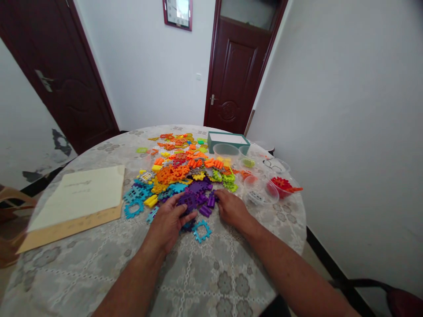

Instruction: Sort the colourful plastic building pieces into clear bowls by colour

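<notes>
Left forearm (132, 277) and right forearm (291, 266) are nearest to the camera, and they reach over the patterned cloth (194, 281) of the round worktop. The left hand (170, 220) holds a purple lattice piece (187, 200) between the thumb and the fingers, at the near edge of the colourful pile. The right hand (231, 209) has its fingers curled narrow beside the purple tube pieces (211, 200) — I cannot tell if one is gripped, because the fingertips are partly hidden.

Close in front of the hands lies a blue square frame (197, 235), flat on the cloth. A second blue frame (134, 215) is to the left of the pile, near the yellow tube pieces (151, 201). Behind the purple ones there are orange pieces (172, 174), and light green pieces (229, 179) are at the right side.

Farther to the right stand clear round tubs; one tub contains red pieces (280, 187). The green box (228, 145) is at the far side — on the left, cream paper (77, 189) lies over a tan sheet (72, 230).
</notes>
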`<act>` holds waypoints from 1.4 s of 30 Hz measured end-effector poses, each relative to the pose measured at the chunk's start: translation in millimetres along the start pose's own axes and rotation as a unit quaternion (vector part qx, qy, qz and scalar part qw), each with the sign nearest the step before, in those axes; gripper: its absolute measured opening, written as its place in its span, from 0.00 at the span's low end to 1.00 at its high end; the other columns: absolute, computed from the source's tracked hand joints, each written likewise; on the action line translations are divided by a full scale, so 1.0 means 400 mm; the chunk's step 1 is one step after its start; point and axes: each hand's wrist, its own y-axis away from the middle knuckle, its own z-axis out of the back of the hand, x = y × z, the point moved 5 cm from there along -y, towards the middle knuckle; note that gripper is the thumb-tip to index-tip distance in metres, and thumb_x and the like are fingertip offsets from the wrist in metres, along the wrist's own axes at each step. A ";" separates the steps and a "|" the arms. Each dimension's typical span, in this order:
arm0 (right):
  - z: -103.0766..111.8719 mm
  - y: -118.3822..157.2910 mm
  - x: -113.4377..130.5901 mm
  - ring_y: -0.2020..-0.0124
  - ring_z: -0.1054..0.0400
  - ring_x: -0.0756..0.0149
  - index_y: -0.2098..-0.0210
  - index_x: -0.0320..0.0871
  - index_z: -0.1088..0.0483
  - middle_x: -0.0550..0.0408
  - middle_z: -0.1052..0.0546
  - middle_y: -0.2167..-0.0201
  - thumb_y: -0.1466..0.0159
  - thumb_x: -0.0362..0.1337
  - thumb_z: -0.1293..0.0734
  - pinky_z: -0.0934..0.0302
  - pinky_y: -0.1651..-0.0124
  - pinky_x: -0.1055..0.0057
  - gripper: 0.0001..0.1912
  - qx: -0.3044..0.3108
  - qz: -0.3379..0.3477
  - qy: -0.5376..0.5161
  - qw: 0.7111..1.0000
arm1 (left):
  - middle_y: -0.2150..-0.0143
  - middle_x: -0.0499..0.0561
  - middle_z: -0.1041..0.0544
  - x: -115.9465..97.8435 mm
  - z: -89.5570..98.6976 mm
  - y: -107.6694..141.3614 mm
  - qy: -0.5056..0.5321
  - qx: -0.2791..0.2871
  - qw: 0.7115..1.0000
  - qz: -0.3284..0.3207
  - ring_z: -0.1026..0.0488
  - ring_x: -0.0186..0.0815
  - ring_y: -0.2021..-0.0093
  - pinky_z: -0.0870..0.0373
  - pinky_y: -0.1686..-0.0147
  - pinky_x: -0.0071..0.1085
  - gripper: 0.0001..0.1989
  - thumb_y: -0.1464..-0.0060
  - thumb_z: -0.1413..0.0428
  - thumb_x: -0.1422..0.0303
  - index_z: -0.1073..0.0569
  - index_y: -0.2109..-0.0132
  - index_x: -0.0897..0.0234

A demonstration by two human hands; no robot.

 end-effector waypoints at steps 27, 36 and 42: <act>0.052 0.011 -0.021 0.63 0.29 0.62 0.58 0.45 0.28 0.55 0.22 0.64 0.33 0.40 0.34 0.38 0.59 0.68 0.07 -0.122 -0.088 -0.272 0.951 | 0.40 0.64 0.23 -0.009 -0.028 0.023 -0.002 0.018 1.000 0.023 0.20 0.45 0.49 0.16 0.53 0.42 0.30 0.52 0.43 0.80 0.28 0.40 0.68; 0.026 0.042 0.063 0.78 0.34 0.69 0.55 0.47 0.31 0.63 0.29 0.75 0.33 0.45 0.30 0.40 0.74 0.73 0.12 -0.039 -0.060 -0.507 0.859 | 0.42 0.62 0.22 0.010 -0.046 0.041 -0.062 0.084 0.994 0.032 0.20 0.46 0.49 0.21 0.46 0.47 0.35 0.51 0.38 0.76 0.31 0.35 0.66; -0.034 0.051 0.091 0.78 0.35 0.69 0.54 0.47 0.31 0.63 0.29 0.76 0.33 0.43 0.30 0.41 0.75 0.73 0.12 0.036 -0.071 -0.509 0.857 | 0.40 0.59 0.24 0.019 -0.042 0.041 -0.170 0.130 0.977 -0.005 0.24 0.49 0.43 0.22 0.47 0.45 0.32 0.50 0.40 0.76 0.27 0.37 0.59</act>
